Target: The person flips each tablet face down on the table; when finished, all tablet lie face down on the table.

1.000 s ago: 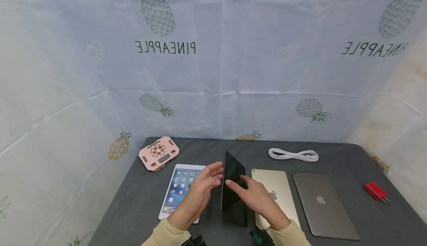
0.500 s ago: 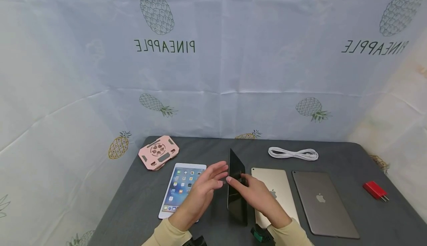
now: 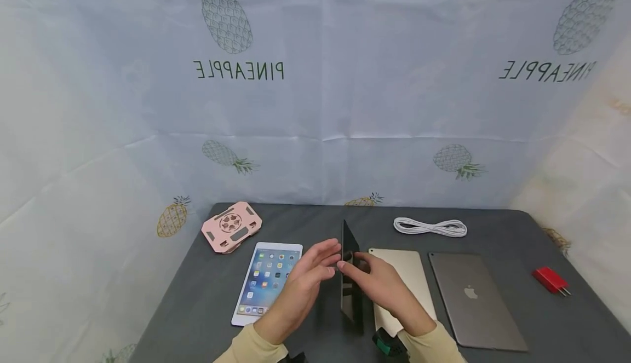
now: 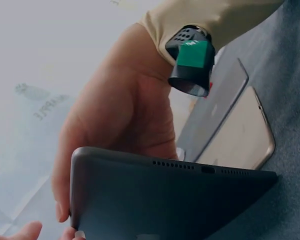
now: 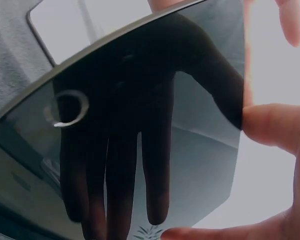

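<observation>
A dark tablet [image 3: 349, 237] stands upright on edge at the middle of the table, its narrow side toward me. My right hand [image 3: 384, 285] grips it by the edge between thumb and fingers. In the left wrist view, the tablet's dull back [image 4: 155, 195] shows speaker holes and a port along one edge. The right wrist view shows its glossy screen [image 5: 205, 150], which mirrors a hand. My left hand [image 3: 299, 289] is held just left of the tablet with fingers extended; contact with it cannot be made out.
Left lies a white tablet [image 3: 268, 278] with its screen lit, below a pink case [image 3: 231, 227]. To the right are a gold tablet [image 3: 411, 275], a grey tablet [image 3: 473, 308], a coiled white cable [image 3: 430, 227] and a red plug [image 3: 551, 281]. A pineapple-print cloth [image 3: 315, 89] hangs behind.
The dark tablet has turned in my right hand from showing its screen to nearly edge-on, its near edge shifting right. My left hand has moved slightly right alongside it.
</observation>
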A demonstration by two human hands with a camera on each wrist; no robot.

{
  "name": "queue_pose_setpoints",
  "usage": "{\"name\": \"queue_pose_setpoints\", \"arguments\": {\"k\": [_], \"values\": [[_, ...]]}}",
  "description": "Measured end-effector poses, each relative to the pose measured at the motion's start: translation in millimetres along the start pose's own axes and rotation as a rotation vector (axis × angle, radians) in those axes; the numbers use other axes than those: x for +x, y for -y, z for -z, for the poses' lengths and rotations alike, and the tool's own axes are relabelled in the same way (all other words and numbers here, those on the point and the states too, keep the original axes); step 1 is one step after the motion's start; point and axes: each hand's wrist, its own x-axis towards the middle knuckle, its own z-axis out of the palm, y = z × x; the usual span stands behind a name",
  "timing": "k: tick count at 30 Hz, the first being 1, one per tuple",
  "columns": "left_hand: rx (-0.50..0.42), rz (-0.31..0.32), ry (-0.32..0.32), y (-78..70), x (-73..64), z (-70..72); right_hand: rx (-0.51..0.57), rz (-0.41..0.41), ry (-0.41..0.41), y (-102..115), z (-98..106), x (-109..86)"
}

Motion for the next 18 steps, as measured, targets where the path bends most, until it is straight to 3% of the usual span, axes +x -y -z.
{"name": "queue_pose_setpoints", "arguments": {"k": [7,18], "values": [[0.005,0.004,-0.017,-1.3,6.0,-10.7,0.035,0.047,-0.025,5.8,7.4,-6.4],[0.001,0.011,-0.027,-1.2,13.1,-26.3,0.096,0.056,-0.054,8.2,21.8,-11.9]]}}
